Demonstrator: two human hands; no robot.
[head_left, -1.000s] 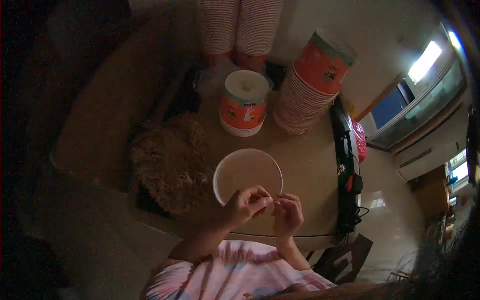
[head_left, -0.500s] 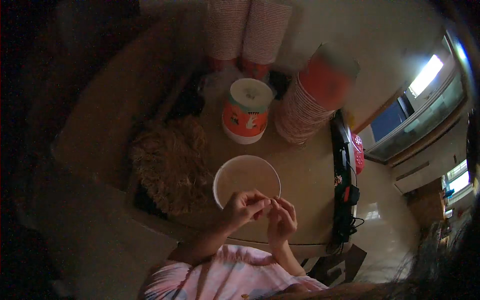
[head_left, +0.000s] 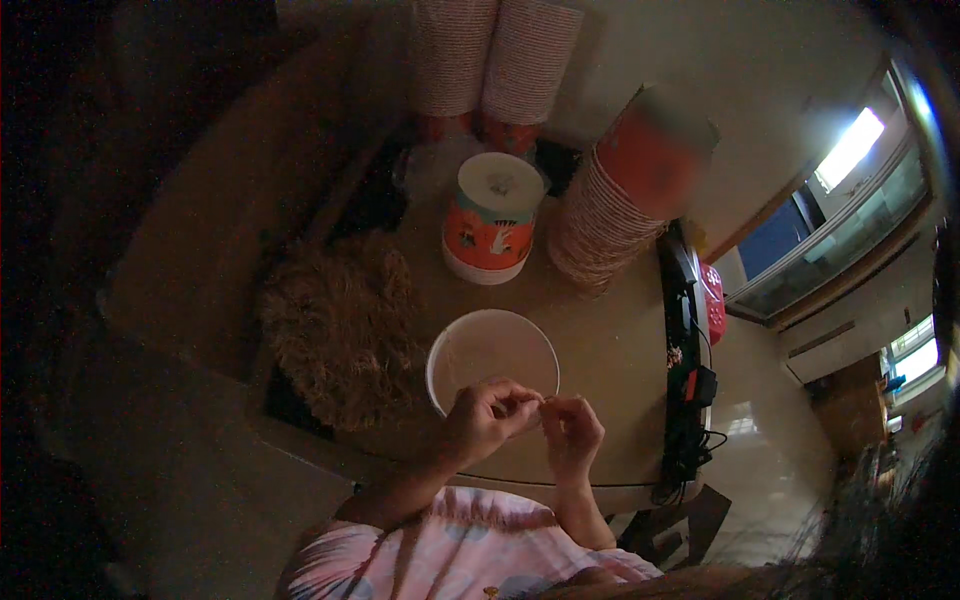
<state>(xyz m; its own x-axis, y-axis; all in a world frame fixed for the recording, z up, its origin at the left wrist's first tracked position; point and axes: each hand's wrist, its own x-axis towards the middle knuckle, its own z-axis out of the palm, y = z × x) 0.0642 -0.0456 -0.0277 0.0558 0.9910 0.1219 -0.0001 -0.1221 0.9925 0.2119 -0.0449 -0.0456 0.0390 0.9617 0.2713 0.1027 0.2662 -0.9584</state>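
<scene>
My left hand [head_left: 482,418] and my right hand [head_left: 573,437] meet fingertip to fingertip over the near right rim of a round white-rimmed tub [head_left: 430,372]. Both are closed in a pinch. Something tiny and thin, perhaps brownish, seems to sit between the fingertips, too small to name. Left of the tub lies a shaggy heap of brown stringy strands [head_left: 345,335], on something dark. Behind the tub stands an orange and green paper tub [head_left: 490,240], its pale round end facing up.
A tall leaning stack of nested paper tubs [head_left: 610,215] rises at the back right. Two more stacks [head_left: 455,60] stand at the far side. Along the table's [head_left: 610,350] right edge run a dark strip and a black plug with cables [head_left: 703,388]. A red patterned item [head_left: 713,300] sits beyond it.
My right hand has turned slightly, its fingers drawn together more upright and a little to the right. My left hand stays almost in place, still pinching.
</scene>
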